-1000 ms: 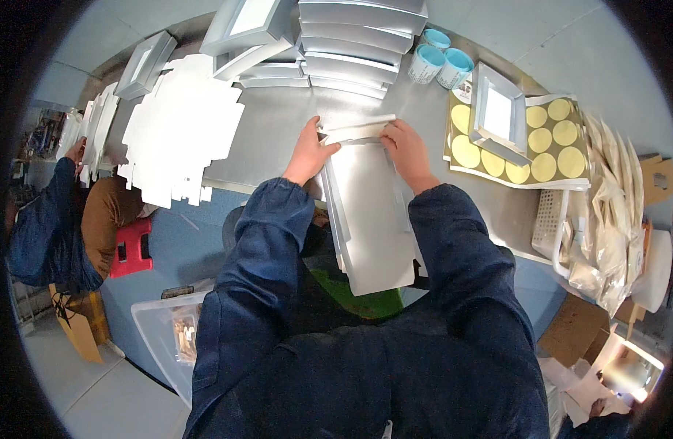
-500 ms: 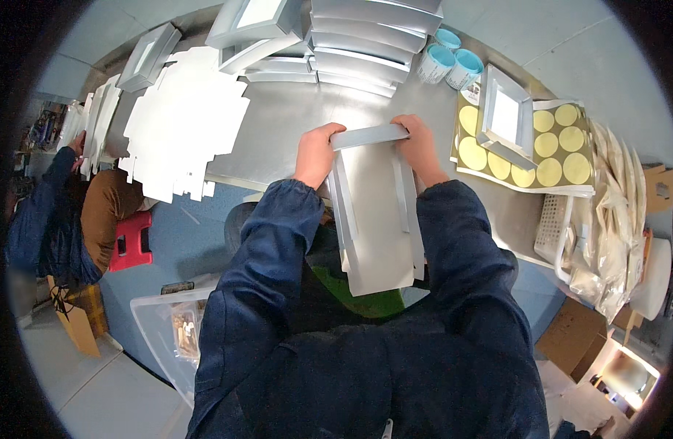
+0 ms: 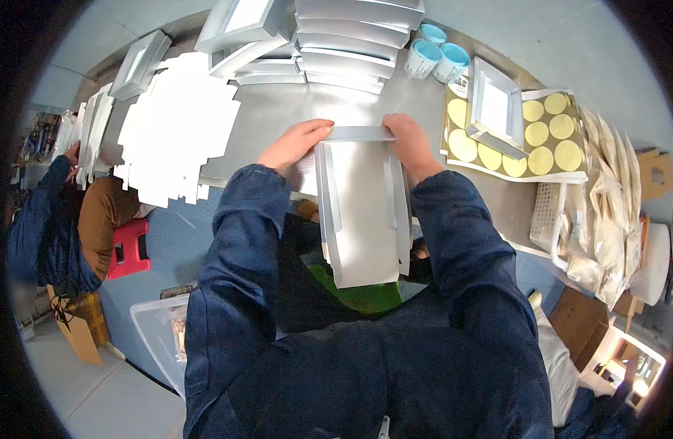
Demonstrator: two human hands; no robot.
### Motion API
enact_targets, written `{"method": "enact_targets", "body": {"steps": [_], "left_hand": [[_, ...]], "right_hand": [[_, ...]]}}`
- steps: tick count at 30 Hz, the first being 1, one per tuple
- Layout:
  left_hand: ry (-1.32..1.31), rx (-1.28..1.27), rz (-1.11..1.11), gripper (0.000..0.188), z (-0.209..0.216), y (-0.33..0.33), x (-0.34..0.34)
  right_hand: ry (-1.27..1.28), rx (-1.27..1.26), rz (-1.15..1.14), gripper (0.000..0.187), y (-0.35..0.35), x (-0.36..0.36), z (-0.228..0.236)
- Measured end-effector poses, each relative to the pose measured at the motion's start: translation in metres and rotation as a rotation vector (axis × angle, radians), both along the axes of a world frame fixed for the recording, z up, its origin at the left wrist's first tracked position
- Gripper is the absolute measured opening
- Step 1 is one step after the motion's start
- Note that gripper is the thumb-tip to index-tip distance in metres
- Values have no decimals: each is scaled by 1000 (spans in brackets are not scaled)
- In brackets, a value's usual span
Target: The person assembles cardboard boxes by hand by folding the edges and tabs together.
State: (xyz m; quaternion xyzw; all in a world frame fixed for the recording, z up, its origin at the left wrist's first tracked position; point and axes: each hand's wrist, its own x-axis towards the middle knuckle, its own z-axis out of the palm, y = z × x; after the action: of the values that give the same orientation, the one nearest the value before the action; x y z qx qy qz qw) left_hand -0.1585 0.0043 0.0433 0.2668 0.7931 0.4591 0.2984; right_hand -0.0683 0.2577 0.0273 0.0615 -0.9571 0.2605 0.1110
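Observation:
A partly folded silver-grey cardboard box [image 3: 362, 212] lies lengthwise in front of me, its near end reaching over the table's edge. Its far end wall and both long side walls are folded up; the near end flap lies flat. My left hand [image 3: 298, 143] grips the far left corner, fingers closed along the end wall. At the far right corner my right hand [image 3: 409, 144] pinches the same wall, with the fingertips partly hidden behind the cardboard.
Stacked silver-grey boxes [image 3: 351, 36] stand at the back. Flat white cardboard blanks [image 3: 172, 132] lie left. To the right are blue-lidded tubs [image 3: 450, 63], a finished-looking box [image 3: 496, 110] on yellow round sticker sheets [image 3: 539, 161], and a white basket [image 3: 545, 216]. Another person's sleeve [image 3: 55, 175] shows far left.
My left hand has shifted left and lies flatter at the corner. The box's end wall looks narrower from above. The whole view has moved slightly.

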Motion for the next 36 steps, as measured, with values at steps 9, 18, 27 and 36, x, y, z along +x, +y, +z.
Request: {"method": "enact_targets", "body": {"steps": [9, 18, 27, 36], "left_hand": [[369, -194, -86, 30, -5, 21, -1], [591, -314, -37, 24, 1, 30, 14], [638, -138, -41, 34, -15, 38, 27], [635, -222, -61, 37, -3, 48, 34]], "right_hand": [[-232, -232, 137, 38, 28, 2, -3], [-684, -462, 200, 68, 46, -2, 18], [-33, -626, -188, 56, -13, 35, -28], [4, -914, -265, 29, -5, 30, -34]]}}
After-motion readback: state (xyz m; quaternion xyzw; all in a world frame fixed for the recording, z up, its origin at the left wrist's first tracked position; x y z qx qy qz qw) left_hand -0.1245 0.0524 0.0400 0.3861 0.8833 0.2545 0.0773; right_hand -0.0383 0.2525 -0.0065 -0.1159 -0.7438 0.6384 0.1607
